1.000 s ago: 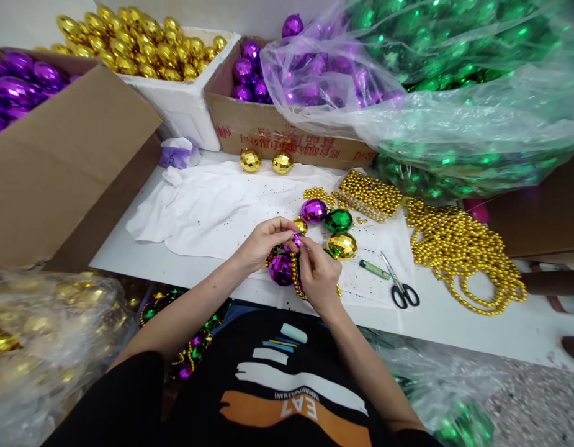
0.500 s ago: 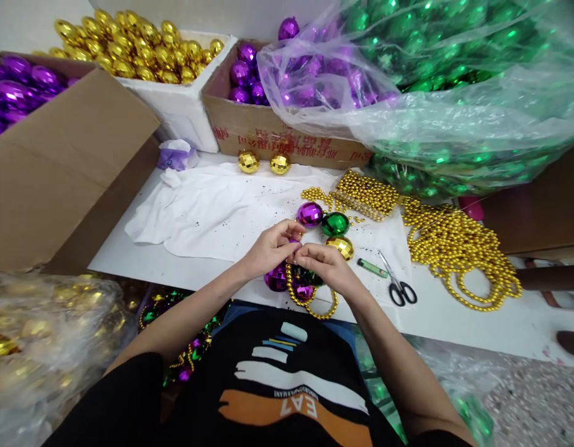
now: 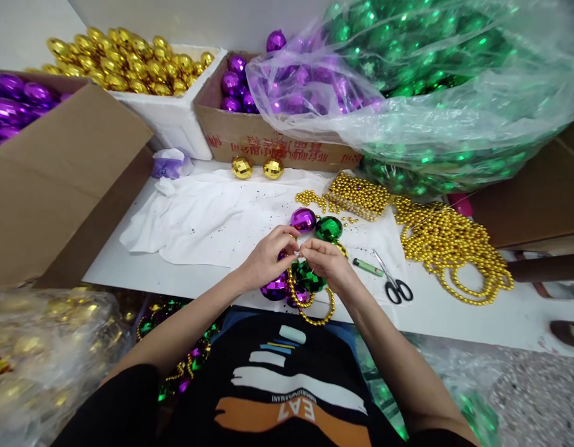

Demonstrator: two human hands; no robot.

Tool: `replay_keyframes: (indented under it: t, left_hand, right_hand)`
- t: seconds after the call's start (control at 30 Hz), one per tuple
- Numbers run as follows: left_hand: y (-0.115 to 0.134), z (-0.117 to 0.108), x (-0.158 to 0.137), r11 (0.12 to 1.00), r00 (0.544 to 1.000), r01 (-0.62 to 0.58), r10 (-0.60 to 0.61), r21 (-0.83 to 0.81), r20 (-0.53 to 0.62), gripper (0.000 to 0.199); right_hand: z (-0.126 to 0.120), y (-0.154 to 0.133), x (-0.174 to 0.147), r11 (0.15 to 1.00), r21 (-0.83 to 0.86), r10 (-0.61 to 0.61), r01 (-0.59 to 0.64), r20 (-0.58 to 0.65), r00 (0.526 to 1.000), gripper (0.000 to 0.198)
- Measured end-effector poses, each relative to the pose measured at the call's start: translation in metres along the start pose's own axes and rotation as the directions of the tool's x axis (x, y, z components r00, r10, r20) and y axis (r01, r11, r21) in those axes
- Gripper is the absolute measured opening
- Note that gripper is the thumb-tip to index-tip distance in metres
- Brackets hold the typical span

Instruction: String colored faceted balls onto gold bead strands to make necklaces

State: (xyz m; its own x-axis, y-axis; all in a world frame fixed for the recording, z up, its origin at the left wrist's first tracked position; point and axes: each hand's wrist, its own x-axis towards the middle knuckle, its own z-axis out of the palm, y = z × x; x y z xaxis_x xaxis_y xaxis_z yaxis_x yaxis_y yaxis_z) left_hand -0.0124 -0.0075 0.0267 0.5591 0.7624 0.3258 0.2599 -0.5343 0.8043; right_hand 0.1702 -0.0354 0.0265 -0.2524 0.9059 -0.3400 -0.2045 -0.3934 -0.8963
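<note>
My left hand and my right hand meet fingertip to fingertip over the table's front edge. Both are closed in a pinch; between them is something small and pale, perhaps thread, too small to name. Just below hangs or lies a gold bead string, looped among shiny faceted balls. A purple ball and a green ball sit under the hands. Beyond the fingers lie another purple ball and green ball. A gold ball is partly hidden by my right hand.
Scissors and a green lighter-like stick lie to the right, near piled gold bead strings. A clear box of gold beads stands behind. Cartons and a large bag of green balls line the back; two gold balls rest before them.
My fingertips have tilted and shifted slightly, uncovering more of the green ball beneath and covering more of the gold one. The whole view has moved a little.
</note>
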Motion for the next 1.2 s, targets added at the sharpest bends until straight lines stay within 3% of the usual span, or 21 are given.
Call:
replay_keyframes:
  t: [0.13,0.23,0.33,0.43,0.5,0.57,0.67,0.83,0.9,1.03,1.2]
  left_hand:
    - [-0.002,0.004,0.001,0.995,0.997,-0.056,0.06,0.088,-0.044,0.008]
    - [-0.003,0.002,0.004,0.997,0.998,-0.042,0.045,0.063,-0.051,0.01]
    - [-0.004,-0.002,0.006,0.986,0.993,0.106,-0.111,-0.125,-0.028,0.012]
    - [-0.005,-0.006,0.008,0.866,0.951,0.302,-0.302,-0.399,0.064,0.023]
    - [-0.006,-0.007,0.009,0.781,0.929,0.353,-0.359,-0.514,0.092,0.033]
    - [-0.007,-0.006,0.009,0.756,0.924,0.362,-0.367,-0.545,0.105,0.035]
    - [-0.006,-0.004,0.009,0.828,0.935,0.354,-0.319,-0.434,0.155,0.041]
    - [-0.001,-0.003,0.011,0.955,0.964,0.262,-0.25,-0.14,0.095,0.003]
    - [0.0,-0.004,0.013,0.953,0.957,0.28,-0.267,-0.12,0.112,0.009]
    - [-0.004,-0.009,0.019,0.851,0.899,0.427,-0.361,-0.307,0.248,0.015]
    - [-0.009,-0.016,0.028,0.657,0.818,0.571,-0.406,-0.493,0.407,0.021]
  right_hand:
    - [0.002,0.004,0.003,0.999,-0.01,-0.039,0.038,-0.042,0.998,0.033]
    - [0.003,0.005,0.004,0.999,-0.004,-0.054,0.054,-0.061,0.997,0.034]
    - [0.004,0.005,0.004,0.999,0.003,-0.049,0.049,-0.075,0.996,0.034]
    - [0.003,0.006,0.004,0.999,0.008,-0.033,0.034,-0.094,0.995,0.034]
    - [0.002,0.007,0.004,1.0,0.009,-0.024,0.025,-0.102,0.994,0.034]
    - [0.001,0.008,0.005,1.0,0.006,-0.02,0.021,-0.105,0.994,0.034]
    - [0.001,0.011,0.006,0.999,-0.012,-0.034,0.033,-0.118,0.992,0.034]
    - [0.001,0.015,0.007,0.995,-0.066,-0.079,0.071,-0.13,0.988,0.033]
    - [0.001,0.016,0.007,0.99,-0.104,-0.113,0.1,-0.13,0.985,0.031]
    - [0.004,0.013,0.007,0.943,-0.253,-0.251,0.217,-0.112,0.961,0.026]
    - [0.008,0.006,0.002,0.785,-0.553,-0.412,0.279,-0.13,0.902,0.02]
